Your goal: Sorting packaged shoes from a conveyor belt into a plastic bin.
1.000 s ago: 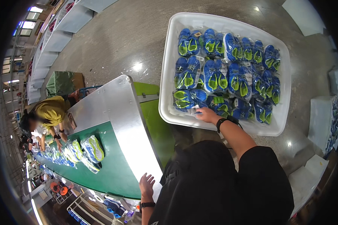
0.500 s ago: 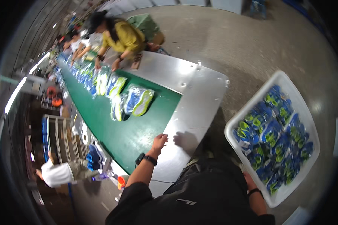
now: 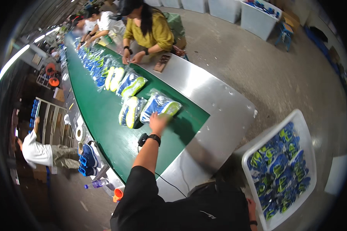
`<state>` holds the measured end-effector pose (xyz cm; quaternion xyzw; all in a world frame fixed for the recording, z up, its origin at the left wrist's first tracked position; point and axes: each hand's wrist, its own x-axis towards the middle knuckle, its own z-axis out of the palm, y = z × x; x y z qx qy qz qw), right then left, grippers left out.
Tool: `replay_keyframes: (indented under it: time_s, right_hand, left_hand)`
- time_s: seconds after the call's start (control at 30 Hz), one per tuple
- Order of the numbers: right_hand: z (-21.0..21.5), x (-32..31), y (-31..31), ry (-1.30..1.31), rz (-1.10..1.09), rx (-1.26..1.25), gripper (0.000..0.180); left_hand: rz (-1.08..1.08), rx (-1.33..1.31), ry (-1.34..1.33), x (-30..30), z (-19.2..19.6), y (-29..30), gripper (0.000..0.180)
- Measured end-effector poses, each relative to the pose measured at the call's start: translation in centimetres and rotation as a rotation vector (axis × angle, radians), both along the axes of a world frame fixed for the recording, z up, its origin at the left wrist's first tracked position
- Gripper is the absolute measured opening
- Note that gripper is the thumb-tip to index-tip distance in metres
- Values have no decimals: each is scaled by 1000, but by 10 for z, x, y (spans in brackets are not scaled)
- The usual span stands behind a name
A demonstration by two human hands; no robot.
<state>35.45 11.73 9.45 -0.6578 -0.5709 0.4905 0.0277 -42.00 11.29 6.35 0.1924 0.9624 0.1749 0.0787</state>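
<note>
L hand (image 3: pixel 158 122) reached out over the green conveyor belt (image 3: pixel 104 115), fingers blurred so spread or pressed couldn't be told, touching a bagged blue-and-yellow shoe pair (image 3: pixel 160 106) at the belt's near end. R hand (image 3: pixel 251 208) sat low by the white bin (image 3: pixel 297 119) of bagged shoes w/ fingers mostly hidden; a second bagged pair (image 3: pixel 130 111) lay just beside the first.

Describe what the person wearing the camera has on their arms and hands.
Both hands are bare, no gloves. The left hand has a black wrist device on a black strap; the upper arm is covered by a black short sleeve. The right hand wears a thin dark wristband.
</note>
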Motion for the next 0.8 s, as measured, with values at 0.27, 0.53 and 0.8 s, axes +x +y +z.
replay_keyframes:
  time_s: [0.27, 0.53, 0.8]
  right_hand:
    - [-34, 79, 4, -42, 170, -35, 43]
    - [75, -41, 57, -163, 268, -210, 42]
    - [84, -58, 65, -83, 324, -115, 39]
  left_hand:
    - [-133, 292, 152, 158, 18, -10, 85]
    - [522, 1372, -1234, 245, 9, -56, 46]
    - [659, 1601, -1379, 224, 31, -86, 50]
